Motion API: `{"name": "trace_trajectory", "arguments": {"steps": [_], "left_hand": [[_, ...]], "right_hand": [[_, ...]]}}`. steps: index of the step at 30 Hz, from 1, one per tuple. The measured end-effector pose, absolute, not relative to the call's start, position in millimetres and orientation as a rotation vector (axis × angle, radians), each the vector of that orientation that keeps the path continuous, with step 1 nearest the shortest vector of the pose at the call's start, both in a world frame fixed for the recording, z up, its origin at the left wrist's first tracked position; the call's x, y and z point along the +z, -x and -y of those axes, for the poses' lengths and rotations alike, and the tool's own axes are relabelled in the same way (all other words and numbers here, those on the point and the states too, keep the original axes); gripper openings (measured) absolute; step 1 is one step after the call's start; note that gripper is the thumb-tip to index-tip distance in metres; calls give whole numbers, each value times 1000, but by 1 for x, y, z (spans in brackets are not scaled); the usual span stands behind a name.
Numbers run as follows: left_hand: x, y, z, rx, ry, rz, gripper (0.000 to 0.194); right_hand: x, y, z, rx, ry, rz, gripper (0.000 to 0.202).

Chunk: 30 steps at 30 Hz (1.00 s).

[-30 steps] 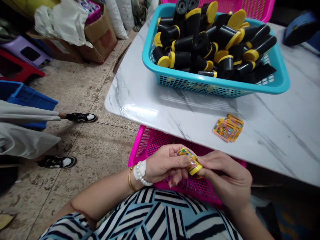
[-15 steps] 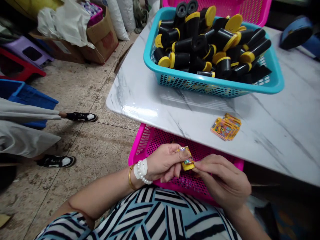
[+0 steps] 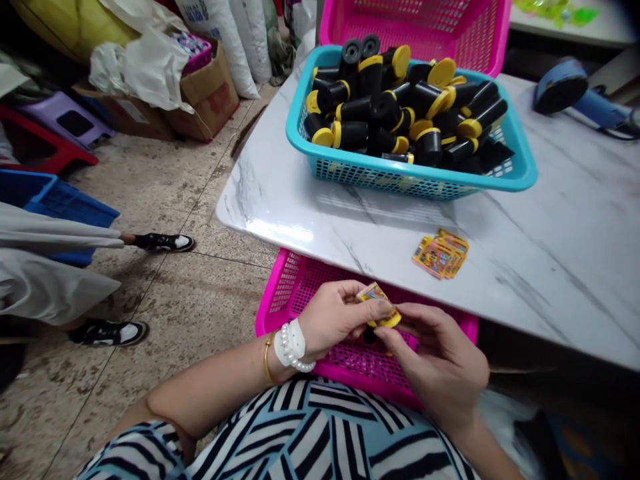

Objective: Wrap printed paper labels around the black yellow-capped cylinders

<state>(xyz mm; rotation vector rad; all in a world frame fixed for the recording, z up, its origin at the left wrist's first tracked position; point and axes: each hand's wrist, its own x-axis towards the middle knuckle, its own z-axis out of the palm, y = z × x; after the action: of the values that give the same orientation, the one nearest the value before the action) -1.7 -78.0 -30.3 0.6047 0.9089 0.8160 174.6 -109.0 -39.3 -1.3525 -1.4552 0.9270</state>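
A small tube [image 3: 375,293] with a colourful printed label and a yellow end is between my hands, above a pink basket [image 3: 267,303]. My left hand [image 3: 335,317] is closed round it, thumb lying over the label. The fingertips of my right hand [image 3: 435,353] pinch the yellow end. Part of the tube is hidden by my fingers. On the marbled table [image 3: 310,213] lies a small overlapping stack of yellow printed labels [image 3: 440,257]. Behind it stands a turquoise basket [image 3: 410,175] heaped with black tubes [image 3: 355,109] with yellow caps.
Another pink basket [image 3: 415,27] stands behind the turquoise one. A blue tool [image 3: 560,87] lies at the table's right. On the left, a person's shoe [image 3: 165,242] is on the floor, near a blue crate [image 3: 75,207], stools and a cardboard box [image 3: 207,93].
My left thumb has slid along the tube towards its yellow end. My right fingers have moved in closer around that end, and the tube is tilted differently. The view has shifted slightly.
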Motion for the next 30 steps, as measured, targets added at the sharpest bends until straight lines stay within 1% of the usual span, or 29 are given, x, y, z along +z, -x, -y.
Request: {"name": "trace_trajectory", "arguments": {"steps": [2, 3, 5, 7, 9, 11, 13, 15, 19, 23, 30], "left_hand": [[-30, 2, 78, 823, -654, -931, 43], [-30, 3, 78, 821, -676, -940, 43], [-31, 5, 78, 784, -691, -937, 44], [-32, 8, 78, 721, -664, -910, 45], [-34, 10, 79, 661, -619, -854, 46], [-37, 11, 82, 628, -557, -741, 49], [-40, 12, 84, 623, -477, -604, 54], [-42, 12, 86, 635, -404, -538, 58], [-42, 11, 84, 595, -384, -591, 46], [-39, 9, 80, 547, -391, -662, 46], [-51, 9, 83, 479, -354, -713, 40]], "right_hand": [[-34, -170, 106, 1059, 1369, 1324, 28], [-32, -167, 103, 1152, 1359, 1259, 28], [-29, -166, 98, 1300, 1303, 1197, 35], [-28, -169, 93, 1332, 1225, 1288, 43], [-28, -177, 89, 1285, 1124, 1476, 41], [-28, -185, 86, 1224, 1019, 1603, 31], [-28, -190, 83, 1183, 960, 1620, 25], [-28, -193, 81, 1150, 971, 1622, 24], [-30, -190, 83, 1040, 1006, 1685, 27], [-34, -185, 86, 938, 1010, 1641, 33], [-38, -180, 91, 941, 1027, 1648, 21]]}}
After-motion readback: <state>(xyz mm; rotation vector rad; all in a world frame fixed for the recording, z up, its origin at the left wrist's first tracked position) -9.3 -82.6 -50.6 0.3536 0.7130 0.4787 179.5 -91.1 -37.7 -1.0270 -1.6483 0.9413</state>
